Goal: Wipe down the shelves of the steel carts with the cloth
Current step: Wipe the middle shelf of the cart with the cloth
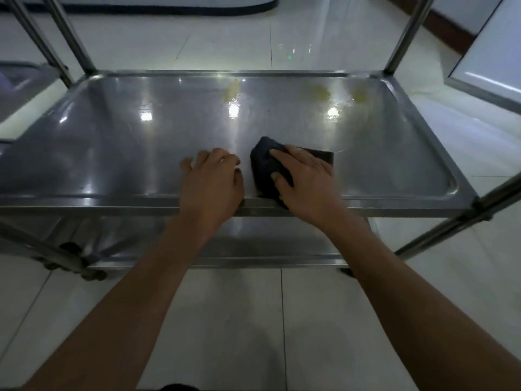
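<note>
A steel cart shelf (141,136) fills the middle of the view, shiny, with a raised rim. A dark cloth (265,162) lies near its front edge, right of centre. My right hand (307,179) lies flat on the cloth, fingers spread, pressing it to the shelf. My left hand (212,182) rests on the shelf just left of the cloth, its fingers bent, with something small and pale barely showing under them. Three yellowish stains (318,93) sit along the shelf's far side.
A lower shelf (253,238) shows beneath the front rim. Steel posts (70,35) rise at the corners. A second cart (22,88) stands at the left. A white panel (490,52) leans at the right. The floor is pale tile (239,320).
</note>
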